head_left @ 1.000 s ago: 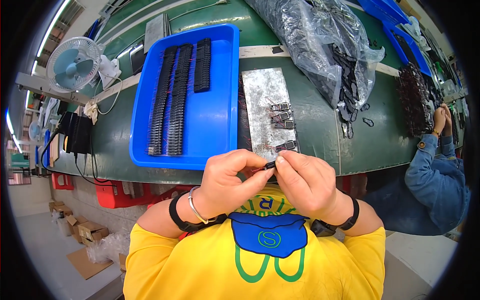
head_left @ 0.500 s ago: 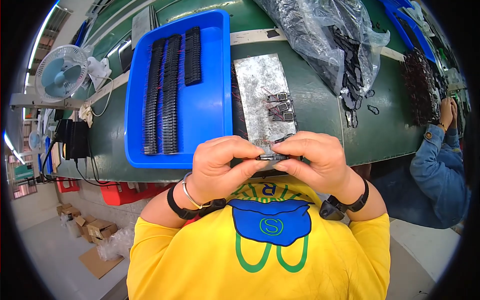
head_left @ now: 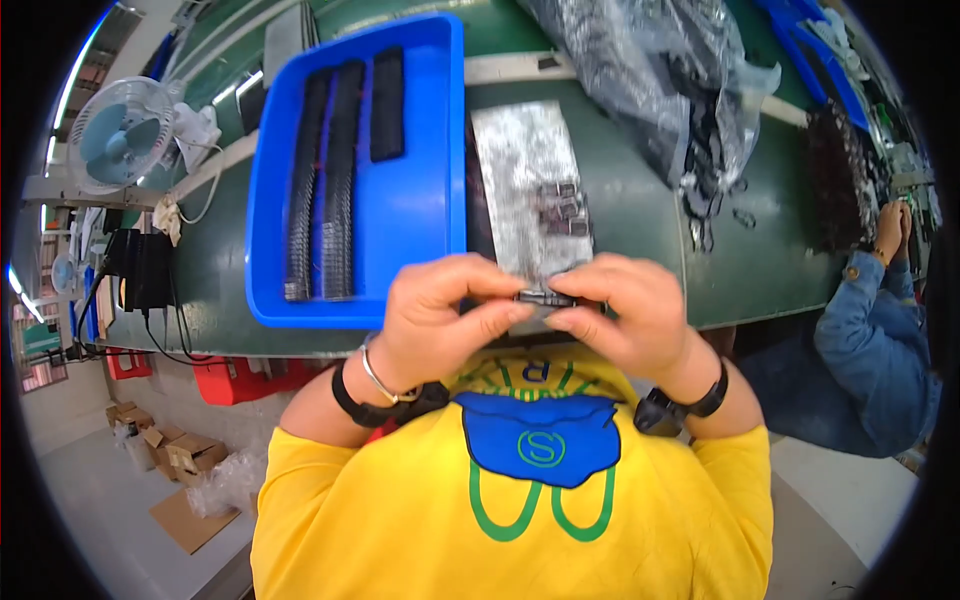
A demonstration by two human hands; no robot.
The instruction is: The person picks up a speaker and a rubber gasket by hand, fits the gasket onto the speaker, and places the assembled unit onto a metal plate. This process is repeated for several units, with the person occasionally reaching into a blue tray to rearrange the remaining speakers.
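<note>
Both hands sit a little lower and closer to the chest than half a second ago, and the blue tray and metal plate fill more of the view. Between them, the left hand (head_left: 440,315) and the right hand (head_left: 625,315) pinch a small black part (head_left: 545,297), thumbs and forefingers closed on its two ends; it is held level, just over the near edge of the green table (head_left: 640,215). Its exact shape is hard to make out, perhaps a short clip or connector.

Behind the hands lies a grey metal plate (head_left: 525,170) with a few more small dark parts (head_left: 560,210) on it. To its left, touching it, is a blue tray (head_left: 420,200) holding three rows of black pieces (head_left: 340,170) laid lengthwise. A clear plastic bag (head_left: 660,80) full of dark parts lies on the far right of the table.

Each wrist wears a black band, and the left one also a thin metal bangle (head_left: 375,372). A white fan (head_left: 120,135) stands at the left end of the table. At the right edge another person in a blue sleeve (head_left: 860,320) works at the same table.
</note>
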